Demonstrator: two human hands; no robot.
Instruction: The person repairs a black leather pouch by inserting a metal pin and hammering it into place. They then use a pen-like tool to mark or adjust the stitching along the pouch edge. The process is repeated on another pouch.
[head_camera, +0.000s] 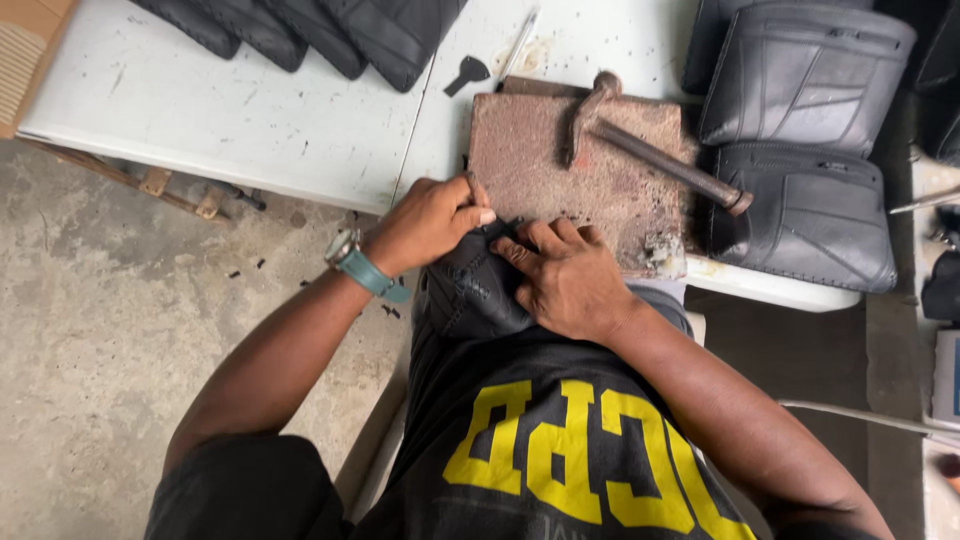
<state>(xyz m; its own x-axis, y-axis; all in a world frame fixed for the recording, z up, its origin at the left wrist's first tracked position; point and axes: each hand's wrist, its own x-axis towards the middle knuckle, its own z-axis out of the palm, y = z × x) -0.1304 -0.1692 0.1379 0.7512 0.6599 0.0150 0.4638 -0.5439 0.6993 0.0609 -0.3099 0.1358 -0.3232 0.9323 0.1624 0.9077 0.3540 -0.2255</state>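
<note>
Evidently, both hands were pressing a black leather piece (470, 290) at the table's (240, 120) near edge: left hand (425, 222) pinching its top, right hand (570, 280) flat upon it. Next move likely called for the hammer (640, 140) resting on the stone block (580, 190).

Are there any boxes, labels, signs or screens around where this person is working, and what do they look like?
Brown corrugated cardboard box: top left corner, beside the white table, only a part in view.
Pale grey flat device: right edge, cut off; whether it is a screen cannot be told.
No signs or labels show.
</note>
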